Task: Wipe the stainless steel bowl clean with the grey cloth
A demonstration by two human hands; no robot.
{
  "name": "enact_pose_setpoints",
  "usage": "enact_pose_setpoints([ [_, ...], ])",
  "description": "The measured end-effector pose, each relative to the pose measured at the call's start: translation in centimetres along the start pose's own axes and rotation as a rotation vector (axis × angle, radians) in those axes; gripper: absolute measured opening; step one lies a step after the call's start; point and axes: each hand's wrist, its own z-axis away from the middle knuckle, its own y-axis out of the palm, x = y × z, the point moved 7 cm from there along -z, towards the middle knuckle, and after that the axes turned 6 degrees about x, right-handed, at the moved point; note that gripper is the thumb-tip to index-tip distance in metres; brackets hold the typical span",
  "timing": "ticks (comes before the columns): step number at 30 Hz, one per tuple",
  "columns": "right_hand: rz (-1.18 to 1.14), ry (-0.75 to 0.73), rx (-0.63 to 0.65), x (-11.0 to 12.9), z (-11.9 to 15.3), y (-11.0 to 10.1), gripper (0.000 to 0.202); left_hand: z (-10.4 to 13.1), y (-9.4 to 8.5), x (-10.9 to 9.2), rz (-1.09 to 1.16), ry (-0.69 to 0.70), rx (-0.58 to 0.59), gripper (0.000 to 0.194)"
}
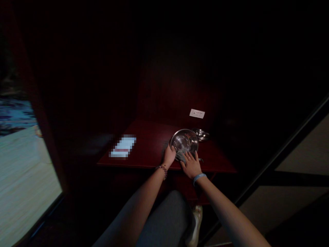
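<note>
A shiny metal bowl (pixel 181 140) is tilted toward me over the front part of a dark red desk (pixel 151 137), its inside showing. My left hand (pixel 169 156) grips the bowl's near left rim, thumb at the edge. A grey cloth (pixel 181 155) lies against the bowl's near inner side. Over that cloth rests my right hand (pixel 192 165), fingers spread and pressing it to the bowl. Part of the cloth is hidden under these fingers. Behind the bowl to the right sits more shiny metalware (pixel 202 134), apparently stacked bowls.
A pixelated pale rectangle (pixel 123 145) lies on the desk's left side. On the back wall is a white socket plate (pixel 197 113). Dark panels enclose the desk. Below its front edge show my knee (pixel 169 219) and a light shoe (pixel 196 224).
</note>
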Motion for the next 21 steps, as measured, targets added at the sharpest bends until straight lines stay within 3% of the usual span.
enact_pose_setpoints([
  [5, -0.247, -0.115, 0.154, 1.6, -0.2, 1.0, 0.053, 0.0, -0.3, 0.4, 0.011, -0.031, -0.025, 0.03],
  [8, -0.284, -0.211, 0.186, 1.3, -0.1, 0.6, 0.053, -0.1, -0.4, 0.5, 0.009, -0.017, -0.028, 0.028],
  [14, -0.056, -0.334, 0.151, -2.4, 0.2, -1.6, 0.048, -0.2, -0.3, 0.8, 0.018, -0.029, -0.019, 0.029],
  [17, 0.058, -0.299, 0.078, -4.5, 0.1, -2.6, 0.047, -0.2, 0.0, 0.5, 0.011, -0.015, 0.0, 0.033],
  [21, 0.105, -0.248, 0.042, -4.6, 0.2, -2.3, 0.048, 0.0, 0.4, 0.0, 0.045, 0.026, 0.065, 0.045],
])
